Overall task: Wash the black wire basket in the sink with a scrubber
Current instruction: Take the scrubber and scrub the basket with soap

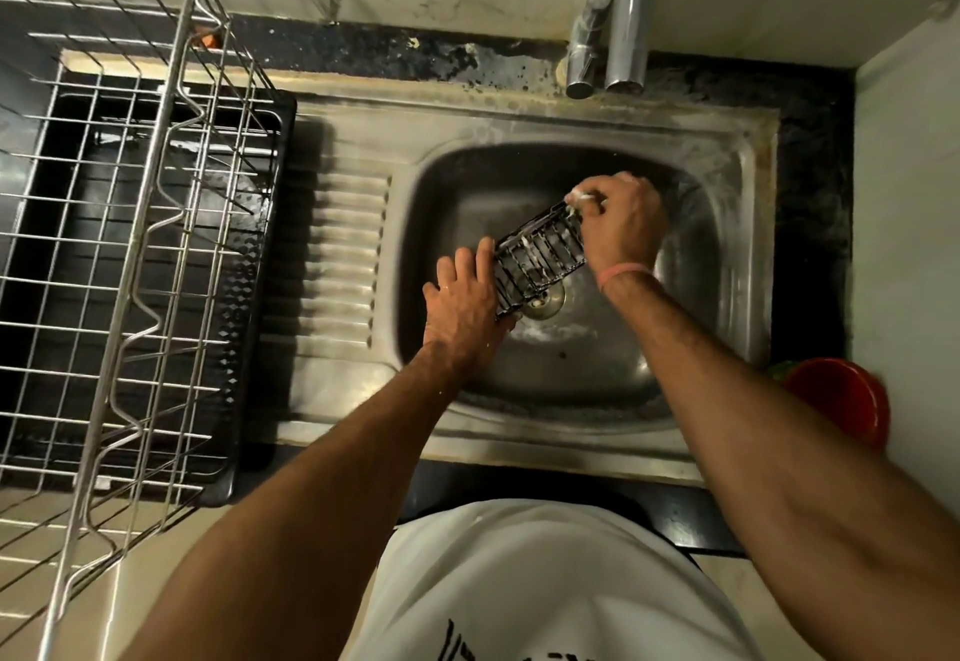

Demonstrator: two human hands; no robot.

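A small black wire basket [540, 257] with soap suds on its bars hangs tilted over the steel sink [737, 151], just above the drain. My left hand [465, 301] grips its near left end. At the far right end, my right hand [621, 223] holds a sudsy scrubber [581, 197] against the wires; only a foamy white bit of it shows between the fingers.
Two chrome tap spouts [608, 36] hang over the sink's back rim. A ribbed drainboard [343, 255] lies to the left, then a black tray [260, 296] under a tall wire dish rack [130, 244]. A red bowl [836, 400] sits at the right front corner.
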